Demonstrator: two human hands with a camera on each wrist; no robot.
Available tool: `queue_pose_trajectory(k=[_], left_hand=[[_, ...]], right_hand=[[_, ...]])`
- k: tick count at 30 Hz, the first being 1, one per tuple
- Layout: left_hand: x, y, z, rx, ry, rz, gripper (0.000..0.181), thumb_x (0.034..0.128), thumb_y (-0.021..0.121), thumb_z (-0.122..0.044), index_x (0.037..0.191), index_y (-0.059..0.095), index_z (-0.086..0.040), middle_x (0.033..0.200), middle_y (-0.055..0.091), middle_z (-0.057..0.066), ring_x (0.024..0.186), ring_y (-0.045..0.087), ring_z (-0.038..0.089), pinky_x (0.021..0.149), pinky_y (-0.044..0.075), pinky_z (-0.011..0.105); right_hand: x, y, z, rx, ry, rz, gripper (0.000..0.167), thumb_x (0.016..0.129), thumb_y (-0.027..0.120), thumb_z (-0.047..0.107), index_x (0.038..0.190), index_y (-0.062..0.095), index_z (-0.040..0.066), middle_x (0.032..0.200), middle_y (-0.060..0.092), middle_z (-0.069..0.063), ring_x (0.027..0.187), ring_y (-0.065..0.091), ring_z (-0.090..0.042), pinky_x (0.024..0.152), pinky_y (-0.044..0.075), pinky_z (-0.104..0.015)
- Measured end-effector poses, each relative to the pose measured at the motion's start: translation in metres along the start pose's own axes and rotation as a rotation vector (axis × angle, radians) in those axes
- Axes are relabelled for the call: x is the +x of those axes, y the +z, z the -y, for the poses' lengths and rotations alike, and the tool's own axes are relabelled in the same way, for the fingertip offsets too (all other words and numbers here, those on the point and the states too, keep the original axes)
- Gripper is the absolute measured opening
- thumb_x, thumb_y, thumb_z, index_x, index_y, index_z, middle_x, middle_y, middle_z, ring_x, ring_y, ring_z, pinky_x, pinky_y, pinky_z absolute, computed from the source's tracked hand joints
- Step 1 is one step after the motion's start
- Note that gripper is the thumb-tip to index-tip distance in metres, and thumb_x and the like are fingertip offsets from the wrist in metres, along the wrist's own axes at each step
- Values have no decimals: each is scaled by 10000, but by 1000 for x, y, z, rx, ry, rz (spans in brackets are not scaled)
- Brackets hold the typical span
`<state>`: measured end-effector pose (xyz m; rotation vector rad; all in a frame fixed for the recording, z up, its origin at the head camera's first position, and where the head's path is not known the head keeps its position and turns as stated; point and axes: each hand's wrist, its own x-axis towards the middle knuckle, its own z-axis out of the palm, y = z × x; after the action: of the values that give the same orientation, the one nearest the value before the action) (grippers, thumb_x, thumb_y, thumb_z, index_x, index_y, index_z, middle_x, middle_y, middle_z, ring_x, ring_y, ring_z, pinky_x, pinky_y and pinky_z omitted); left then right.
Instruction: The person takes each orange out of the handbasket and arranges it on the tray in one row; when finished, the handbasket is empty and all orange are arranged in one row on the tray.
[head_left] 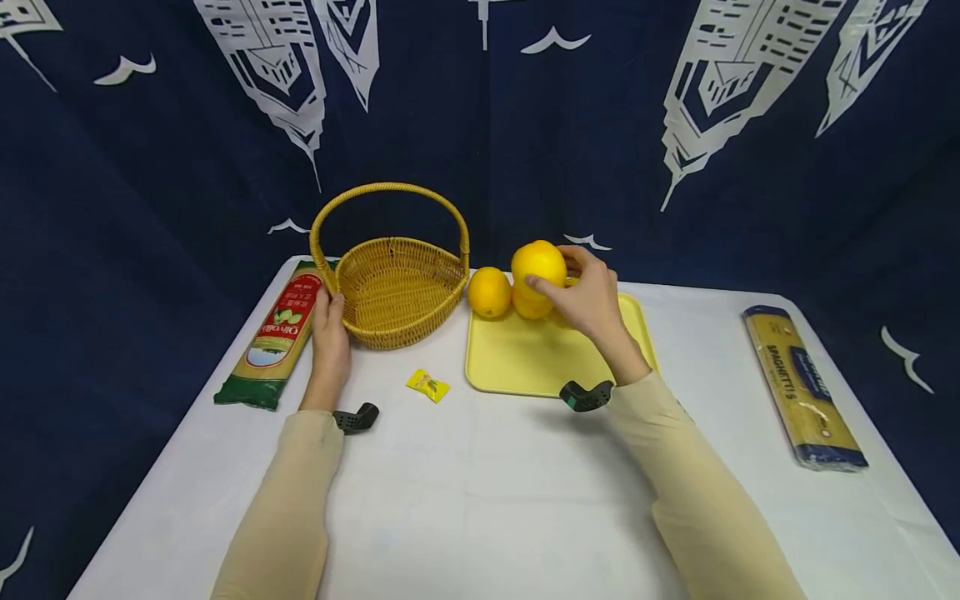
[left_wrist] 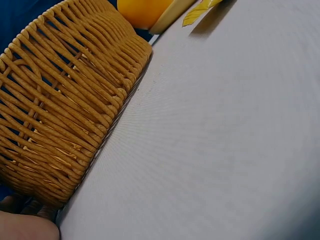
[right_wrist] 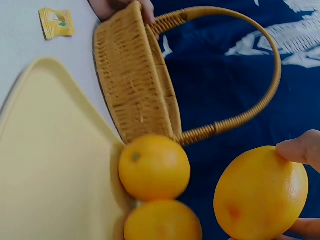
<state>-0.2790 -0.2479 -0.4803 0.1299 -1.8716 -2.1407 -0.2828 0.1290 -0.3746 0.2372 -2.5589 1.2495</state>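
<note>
My right hand [head_left: 588, 296] pinches an orange [head_left: 542, 264] between thumb and fingers, raised above the back of the yellow tray [head_left: 517, 367]. Another orange [head_left: 490, 292] sits at the tray's back left corner, with a second orange [head_left: 531, 304] beside it, partly covered by the held one. A sliver of yellow shows behind my right hand, mostly hidden. At the left, my left hand [head_left: 330, 342] grips the side of an upright wicker basket [head_left: 397, 287] by its rim. No fruit shows inside the basket. In the right wrist view, the held orange [right_wrist: 260, 195] hangs apart from the others.
A green and red pasta packet [head_left: 277, 333] lies at the table's left edge, partly behind my left hand. One yellow-wrapped candy [head_left: 428, 385] lies in front of the basket. The spaghetti packet [head_left: 806, 387] rests at the far right. A dark blue patterned cloth hangs behind the table.
</note>
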Motion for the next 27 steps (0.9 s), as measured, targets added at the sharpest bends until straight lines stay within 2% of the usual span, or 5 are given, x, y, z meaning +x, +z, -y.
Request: queue_pose_trajectory(k=[4, 15, 18, 21, 27], left_hand=[[-1, 0, -1, -5, 6, 4, 549, 1157, 341, -350, 1685, 213, -265, 1741, 236, -30, 1608, 201, 117, 1336, 151, 298], [1, 2, 0, -23, 2, 5, 554, 1160, 340, -330, 1689, 205, -235, 1738, 246, -21, 1608, 214, 123, 1332, 169, 294], [1, 3, -1, -41, -2, 6, 548, 1162, 334, -286, 1687, 207, -195, 1737, 250, 13, 1612, 214, 147, 1335, 168, 306], [1, 3, -3, -49, -14, 5, 540, 1162, 330, -261, 1685, 214, -193, 1739, 247, 28, 1616, 206, 159, 1338, 160, 314], [1, 2, -3, -21, -23, -12, 537, 1164, 321, -283, 1687, 211, -234, 1744, 237, -11, 1613, 197, 126, 1333, 156, 286]], right_hand=[[-3, -16, -14, -7, 35, -23, 707, 891, 819, 439, 1436, 601, 45, 1361, 695, -181, 1253, 662, -352, 1120, 495, -518], [-14, -60, -45, -21, 158, -142, 727, 913, 794, 473, 1433, 596, 5, 1345, 697, -231, 1250, 650, -384, 1075, 496, -502], [-19, -67, -56, -14, 215, -173, 749, 923, 773, 496, 1459, 577, 10, 1384, 676, -229, 1272, 634, -385, 1116, 460, -510], [-24, -72, -65, -17, 277, -186, 772, 933, 758, 504, 1489, 549, 12, 1413, 655, -235, 1306, 595, -403, 1188, 339, -536], [-29, -73, -81, -27, 372, -181, 830, 940, 742, 529, 1539, 491, 12, 1471, 597, -265, 1476, 362, -419, 1181, 278, -562]])
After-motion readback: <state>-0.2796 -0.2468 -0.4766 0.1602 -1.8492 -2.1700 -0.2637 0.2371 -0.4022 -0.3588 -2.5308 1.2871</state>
